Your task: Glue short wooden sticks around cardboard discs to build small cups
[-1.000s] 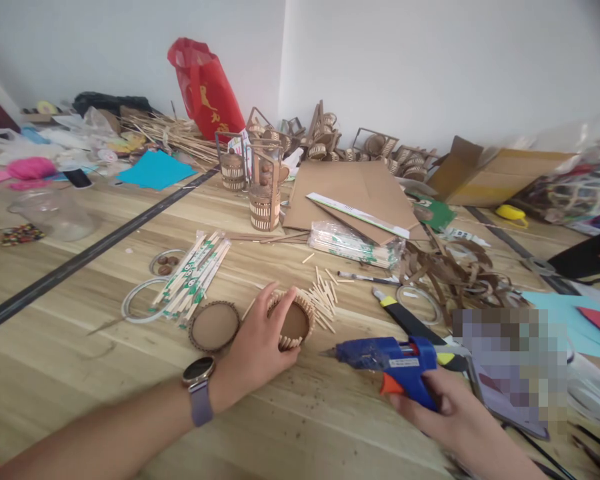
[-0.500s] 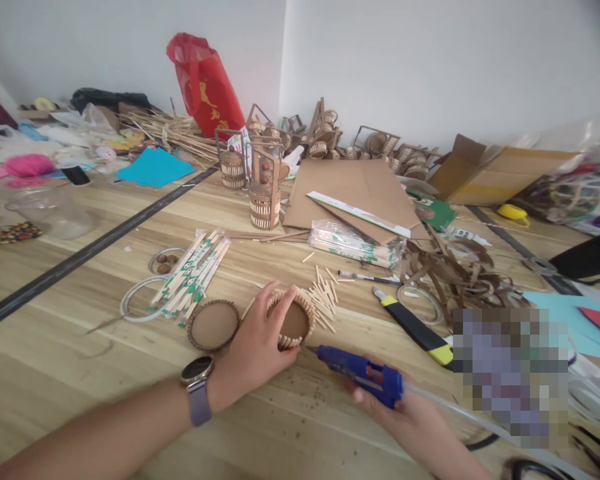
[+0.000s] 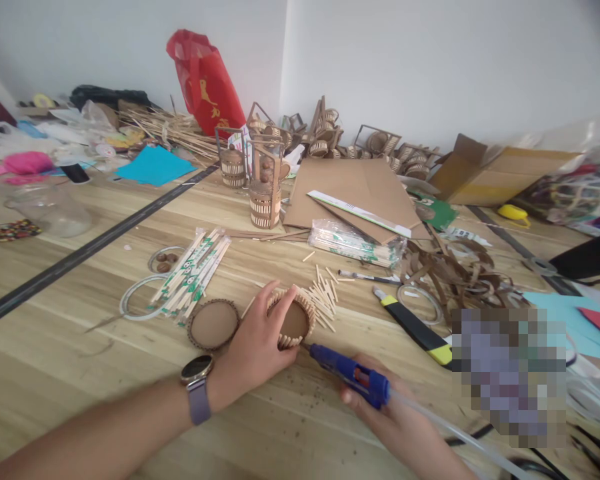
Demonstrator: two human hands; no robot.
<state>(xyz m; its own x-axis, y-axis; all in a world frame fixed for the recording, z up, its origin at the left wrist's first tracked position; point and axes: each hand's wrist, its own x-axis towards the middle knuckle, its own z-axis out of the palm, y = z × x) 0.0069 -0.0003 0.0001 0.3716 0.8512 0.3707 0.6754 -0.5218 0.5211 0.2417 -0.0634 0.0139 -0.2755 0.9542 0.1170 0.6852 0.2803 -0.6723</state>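
My left hand (image 3: 260,333), with a watch on its wrist, is closed over the near-left rim of a small round cardboard tub (image 3: 296,323) edged with short wooden sticks. In my right hand (image 3: 380,403) is a blue glue gun (image 3: 350,371), a long clear glue stick (image 3: 445,427) running out of its back. The gun's nozzle points at the tub's lower right rim; whether it touches, I cannot tell. Cut stick pieces (image 3: 325,293) lie scattered just right of the tub. To the left rests a round cardboard disc (image 3: 214,325) with a ridged edge.
Wrapped chopsticks (image 3: 195,273) and a tape roll (image 3: 139,299) lie left. A utility knife (image 3: 415,327) and brown cardboard strips (image 3: 460,273) are right. Behind stand little finished buckets (image 3: 265,203), flat cardboard (image 3: 345,180), a red bag (image 3: 207,87) and an open box (image 3: 505,170).
My right hand has moved the glue gun slightly left, bringing its nozzle closer to the tub's rim. My left hand and the tub stay in place.
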